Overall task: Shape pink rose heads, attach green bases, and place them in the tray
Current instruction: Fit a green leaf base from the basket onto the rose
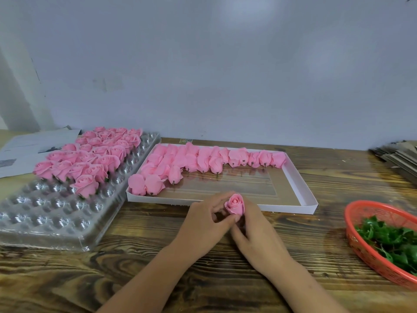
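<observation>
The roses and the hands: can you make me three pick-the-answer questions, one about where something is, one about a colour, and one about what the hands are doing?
1. Where is the basket of green bases?
A. At the table's right edge
B. Inside the white box
C. On top of the clear tray

2. What colour is that basket?
A. Blue
B. Red-orange
C. White

3. What are the two hands doing?
A. Lying flat on the table
B. Holding one rose head between them
C. Lifting the clear tray

Answers:
1. A: the basket with the green bases sits at the right, apart from the white box and the clear tray.
2. B: its mesh wall is red-orange.
3. B: the left hand and the right hand hold a pink rose head in their fingers above the table.
</observation>
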A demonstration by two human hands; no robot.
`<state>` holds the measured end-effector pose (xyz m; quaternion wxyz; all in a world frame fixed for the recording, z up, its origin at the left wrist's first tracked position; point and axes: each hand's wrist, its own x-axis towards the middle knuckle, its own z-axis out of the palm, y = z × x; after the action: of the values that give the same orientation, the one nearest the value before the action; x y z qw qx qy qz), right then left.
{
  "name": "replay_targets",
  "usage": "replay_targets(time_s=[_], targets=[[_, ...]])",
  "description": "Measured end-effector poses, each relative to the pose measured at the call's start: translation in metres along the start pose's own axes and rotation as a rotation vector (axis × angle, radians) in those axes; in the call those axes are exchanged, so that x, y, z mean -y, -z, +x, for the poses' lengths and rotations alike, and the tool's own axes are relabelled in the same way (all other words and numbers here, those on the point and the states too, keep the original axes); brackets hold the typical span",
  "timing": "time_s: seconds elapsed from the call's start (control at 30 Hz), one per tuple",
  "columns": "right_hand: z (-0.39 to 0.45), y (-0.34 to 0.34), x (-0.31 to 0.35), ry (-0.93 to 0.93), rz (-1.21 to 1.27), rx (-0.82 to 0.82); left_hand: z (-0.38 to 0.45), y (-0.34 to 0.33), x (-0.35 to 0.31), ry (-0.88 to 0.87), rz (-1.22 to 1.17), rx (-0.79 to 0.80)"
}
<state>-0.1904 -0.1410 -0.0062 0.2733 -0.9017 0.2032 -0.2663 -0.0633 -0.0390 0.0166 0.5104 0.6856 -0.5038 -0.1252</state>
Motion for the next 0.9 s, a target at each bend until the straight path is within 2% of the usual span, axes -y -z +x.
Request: replay_targets(time_s=[0.1, 0.2, 0.37, 0.6, 0.9], targets=[[0.0, 0.0, -0.002, -0.018, -0.013, -0.004, -0.001, -0.001, -0.002, -0.02, -0.005, 0.02], [0.002, -0.001, 0.002, -0.025, 0.093, 0.011, -0.001, 0.0, -0.005, -0.012, -0.026, -0.012], [0.0, -0.006, 0.012, 0.063, 0.162, 0.121, 0.003, 0.002, -0.01, -0.025, -0.225, -0.106], [-0.001, -0.009, 0.015, 0.086, 0.141, 0.18, -0.001, -0.003, -0.01, 0.012, -0.394, 0.025], [-0.004, -0.007, 0.016, 0.083, 0.215, 0.169, 0.0, -0.005, -0.009, 0.05, -0.353, 0.129]])
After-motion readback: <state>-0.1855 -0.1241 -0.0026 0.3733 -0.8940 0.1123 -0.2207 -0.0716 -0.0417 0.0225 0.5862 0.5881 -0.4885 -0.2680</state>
